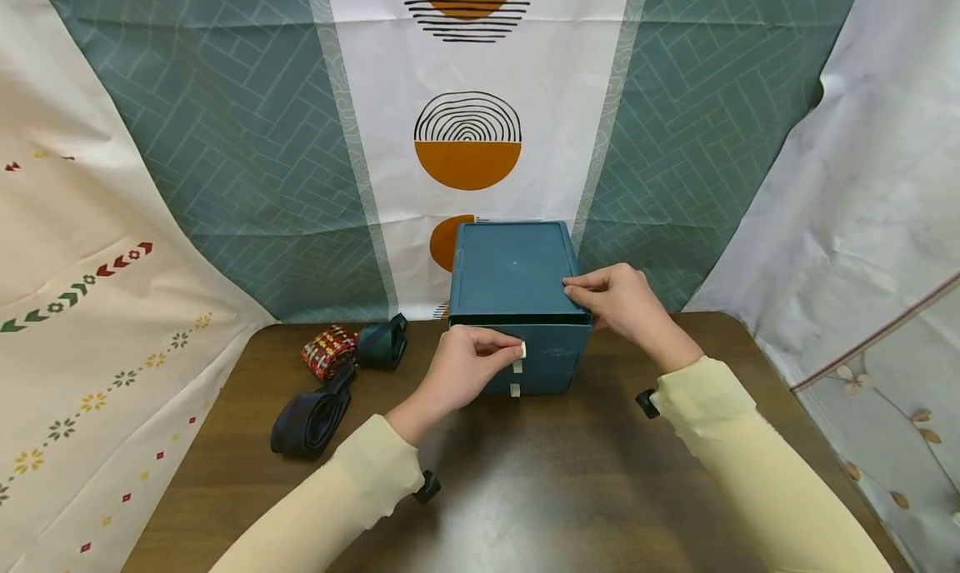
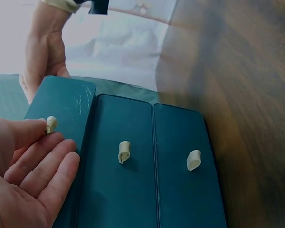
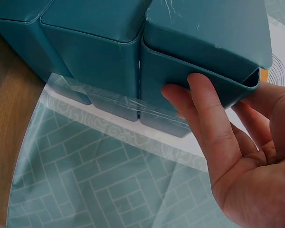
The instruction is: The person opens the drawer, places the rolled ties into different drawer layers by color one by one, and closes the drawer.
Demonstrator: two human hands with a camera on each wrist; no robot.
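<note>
Blue-green drawer unit [image 1: 513, 269] sitting near the far edge of the table [image 1: 540, 490], its top drawer [image 1: 555, 341] standing slightly proud.
The left hand [image 1: 467, 366] is pinching the top drawer's pale pull tab [image 2: 52, 124] between thumb and finger, while the right hand [image 1: 628, 308] is gripping the unit's upper right edge; rolled neckties [image 1: 298, 427] are lying to its left. Whichever way the drawer is sliding, which these views are not showing, the left hand should be moving the tab level and straight, so the drawer is not skewing and jamming. The light-looking unit is probably needing bracing from the right hand: firm enough to prevent shifting, gentle enough that the thin side wall is not bowing inward and binding.
</note>
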